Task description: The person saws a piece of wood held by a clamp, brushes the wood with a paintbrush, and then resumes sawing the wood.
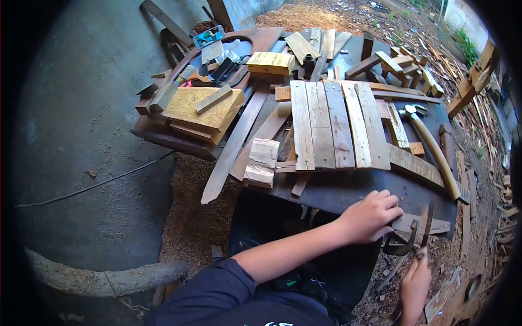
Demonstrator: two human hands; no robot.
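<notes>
My left hand (372,217) is closed at the table's front edge, beside a flat wooden strip (424,223); what its fingers hold is hidden. Lower right, my right hand (416,280) is wrapped round the lower end of a thin dark tool (428,225) that points upward, slightly blurred. Between the two hands is a dark curved metal piece (403,248). Beyond them lies a panel of several nailed wooden slats (333,127). A claw hammer (435,149) with a wooden handle rests to the panel's right.
A wood block (262,163) and a long plank (236,144) lie left of the panel. Farther left, a yellowish block (198,111) sits near a tray of tools and a phone (209,36). Wood offcuts (397,65) pile up at the back right. A log (103,276) lies lower left.
</notes>
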